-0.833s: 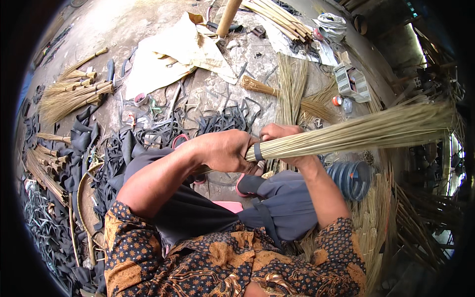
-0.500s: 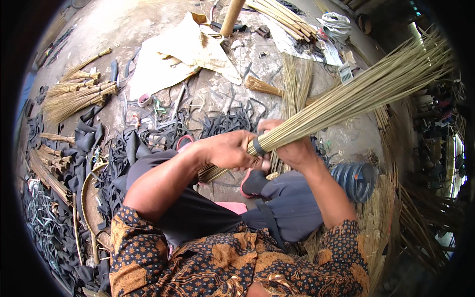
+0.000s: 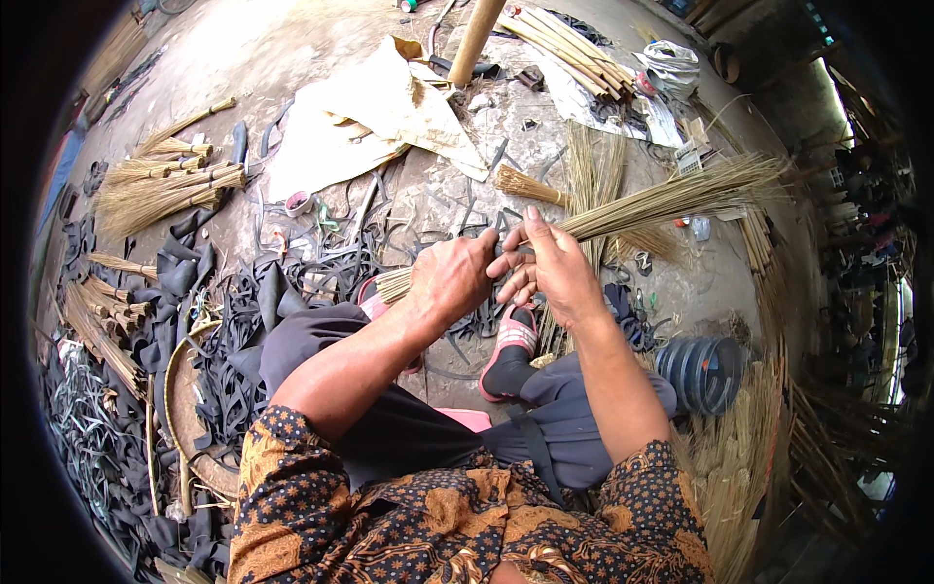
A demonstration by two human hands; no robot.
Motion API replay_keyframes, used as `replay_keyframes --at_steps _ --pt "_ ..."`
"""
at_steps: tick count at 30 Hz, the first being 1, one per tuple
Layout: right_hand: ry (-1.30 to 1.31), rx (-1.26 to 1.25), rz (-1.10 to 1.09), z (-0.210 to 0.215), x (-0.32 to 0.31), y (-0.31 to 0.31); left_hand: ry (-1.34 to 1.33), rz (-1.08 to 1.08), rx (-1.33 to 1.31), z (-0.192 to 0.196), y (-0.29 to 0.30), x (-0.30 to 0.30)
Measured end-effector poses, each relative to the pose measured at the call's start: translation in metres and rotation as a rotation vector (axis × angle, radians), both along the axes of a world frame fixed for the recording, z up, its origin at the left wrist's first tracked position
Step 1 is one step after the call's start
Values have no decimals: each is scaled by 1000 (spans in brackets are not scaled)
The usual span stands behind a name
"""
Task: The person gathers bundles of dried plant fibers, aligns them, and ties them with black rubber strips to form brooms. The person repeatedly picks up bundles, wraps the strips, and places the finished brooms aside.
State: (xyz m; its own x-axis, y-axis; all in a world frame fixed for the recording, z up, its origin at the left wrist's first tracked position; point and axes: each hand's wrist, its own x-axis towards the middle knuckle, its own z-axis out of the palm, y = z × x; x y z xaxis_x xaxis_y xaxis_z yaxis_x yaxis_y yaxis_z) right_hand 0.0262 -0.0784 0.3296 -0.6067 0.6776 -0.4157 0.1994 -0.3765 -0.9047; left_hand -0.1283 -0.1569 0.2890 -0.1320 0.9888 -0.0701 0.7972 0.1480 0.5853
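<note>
Moved since the earlier frame: your right hand [image 3: 556, 273], from behind the stalk bundle [image 3: 671, 202] to its near side; the bundle's flared end, now lower in view.

Item, bundle: long, straw-coloured, held slantwise above the floor in front of your knees. Cut ends project left of your left hand [image 3: 452, 277]; the loose, flared end reaches out to the right.

Left grip: fingers closed around the bundle near its cut end.

Right grip: thumb raised and apart, fingers loosely bent, just beside your left knuckles. Whether the fingertips touch the bundle, you cannot tell from this view.

Floor, ahead of you: one cream sheet [image 3: 336, 127], creased; one wooden pole [image 3: 477, 41], slanting; a stack of pale sticks [image 3: 574, 54]; one white bag [image 3: 669, 66] near it; loose stalks [image 3: 595, 170] below the held bundle.

Floor, to your left: a group of tied brooms [image 3: 170, 190]; a heap of black strips [image 3: 258, 292]; one round tray [image 3: 175, 394], partly covered.

To your right: one ribbed blue bottle [image 3: 699, 375] on its side, beside a mass of straw [image 3: 735, 487].
</note>
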Motion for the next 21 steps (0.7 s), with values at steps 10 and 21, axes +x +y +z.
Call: replay_keyframes --at_steps 10,21 --pt "-88 209 47 -6 10 -37 29 33 43 -21 11 -2" --pt "-21 96 -66 -21 35 -45 -356 -92 -355 -16 25 -18"
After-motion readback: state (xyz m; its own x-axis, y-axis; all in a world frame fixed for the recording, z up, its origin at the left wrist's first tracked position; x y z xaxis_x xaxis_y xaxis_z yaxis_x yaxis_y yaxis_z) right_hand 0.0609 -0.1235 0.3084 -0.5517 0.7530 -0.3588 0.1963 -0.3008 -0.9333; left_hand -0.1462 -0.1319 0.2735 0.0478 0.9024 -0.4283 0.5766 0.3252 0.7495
